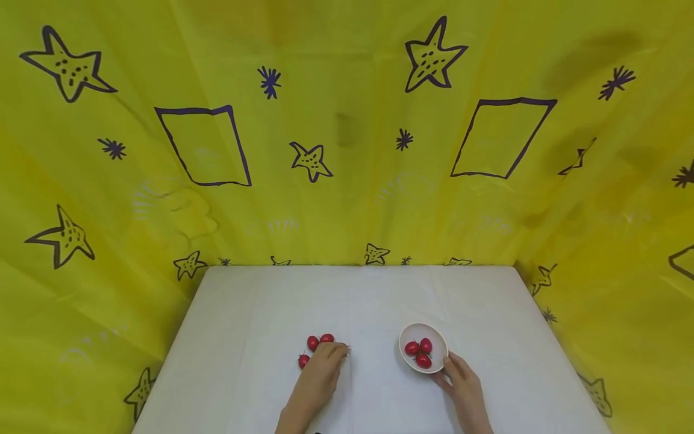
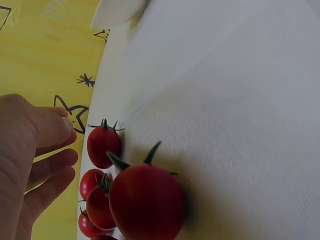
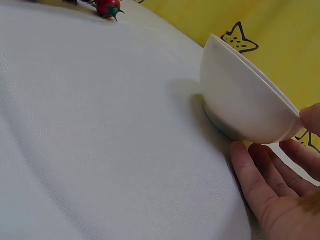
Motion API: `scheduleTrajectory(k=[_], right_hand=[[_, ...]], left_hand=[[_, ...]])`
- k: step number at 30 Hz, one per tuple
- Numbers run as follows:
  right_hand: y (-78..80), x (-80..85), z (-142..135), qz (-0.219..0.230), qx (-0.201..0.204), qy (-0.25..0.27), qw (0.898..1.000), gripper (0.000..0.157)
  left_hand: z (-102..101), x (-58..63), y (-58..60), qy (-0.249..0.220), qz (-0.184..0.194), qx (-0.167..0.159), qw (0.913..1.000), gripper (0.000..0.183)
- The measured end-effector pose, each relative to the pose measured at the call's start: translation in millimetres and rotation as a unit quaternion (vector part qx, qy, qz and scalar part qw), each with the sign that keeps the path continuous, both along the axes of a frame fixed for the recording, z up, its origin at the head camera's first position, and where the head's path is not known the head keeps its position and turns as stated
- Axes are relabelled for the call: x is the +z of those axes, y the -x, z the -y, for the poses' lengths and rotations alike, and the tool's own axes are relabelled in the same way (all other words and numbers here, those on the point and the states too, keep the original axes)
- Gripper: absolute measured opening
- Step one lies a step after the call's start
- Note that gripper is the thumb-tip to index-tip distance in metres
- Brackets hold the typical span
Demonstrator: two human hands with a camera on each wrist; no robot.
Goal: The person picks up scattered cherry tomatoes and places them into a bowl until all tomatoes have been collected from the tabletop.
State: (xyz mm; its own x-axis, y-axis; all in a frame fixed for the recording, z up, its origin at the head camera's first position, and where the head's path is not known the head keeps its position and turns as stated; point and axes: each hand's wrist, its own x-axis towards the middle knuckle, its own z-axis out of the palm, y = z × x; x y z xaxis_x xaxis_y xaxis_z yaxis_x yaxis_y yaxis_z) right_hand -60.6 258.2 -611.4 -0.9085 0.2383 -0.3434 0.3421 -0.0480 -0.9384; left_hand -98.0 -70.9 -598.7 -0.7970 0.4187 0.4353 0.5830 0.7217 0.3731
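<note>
My left hand (image 1: 323, 369) reaches over a group of cherry tomatoes on the white table, partly covering them in the head view. In the left wrist view its bent fingers (image 2: 52, 167) stand beside one cherry tomato (image 2: 104, 146), with nothing gripped between them. Several more red tomatoes with green stems, among them a large-looking near one (image 2: 146, 202), lie close by. My right hand (image 1: 461, 381) grips a white bowl (image 1: 403, 364) by its side, thumb at the rim and fingers below it. Inside the bowl are three cherry tomatoes (image 1: 423, 360).
The white-covered table (image 1: 368, 301) is bounded at the back and sides by a yellow curtain (image 1: 347, 211) with drawn stars and frames. Between the tomato group and the bowl lies a stretch of white cloth.
</note>
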Motion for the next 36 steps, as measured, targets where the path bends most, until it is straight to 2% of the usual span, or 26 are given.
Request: scheduleTrajectory(k=[6, 8, 12, 14, 20, 22, 30, 36], right_hand=[[-2.5, 0.6, 1.7, 0.007, -0.002, 0.0, 1.0, 0.065], [-2.5, 0.3, 1.8, 0.005, -0.002, 0.004, 1.0, 0.064], [-2.9, 1.1, 1.9, 0.004, -0.002, 0.006, 1.0, 0.064], [-2.9, 1.8, 1.9, 0.003, 0.0, 0.007, 1.0, 0.064], [-1.7, 2.6, 1.2, 0.015, -0.001, 0.0, 1.0, 0.064], [-1.9, 2.7, 1.1, 0.017, -0.003, -0.004, 1.0, 0.064], [-3.4, 0.8, 0.5, 0.006, -0.005, 0.013, 1.0, 0.065], [-3.4, 0.4, 1.0, 0.008, -0.001, 0.013, 1.0, 0.068]], left_hand=[[6.1, -2.6, 0.5, -0.001, -0.029, 0.011, 0.9995, 0.027], [8.2, -2.5, 0.2, 0.004, -0.019, 0.018, 0.9996, 0.03], [11.0, -2.8, -0.5, 0.016, 0.027, 0.026, 0.9992, 0.033], [12.0, -4.1, -0.1, 0.017, 0.028, 0.027, 0.9991, 0.034], [12.7, -6.9, 6.3, -0.003, -0.046, 0.025, 0.9986, 0.031], [12.9, -6.9, 8.7, -0.003, -0.058, 0.025, 0.998, 0.03], [15.6, -8.8, 21.9, 0.016, -0.025, 0.036, 0.9989, 0.031], [15.2, -12.0, 26.7, 0.034, 0.019, 0.053, 0.9978, 0.036]])
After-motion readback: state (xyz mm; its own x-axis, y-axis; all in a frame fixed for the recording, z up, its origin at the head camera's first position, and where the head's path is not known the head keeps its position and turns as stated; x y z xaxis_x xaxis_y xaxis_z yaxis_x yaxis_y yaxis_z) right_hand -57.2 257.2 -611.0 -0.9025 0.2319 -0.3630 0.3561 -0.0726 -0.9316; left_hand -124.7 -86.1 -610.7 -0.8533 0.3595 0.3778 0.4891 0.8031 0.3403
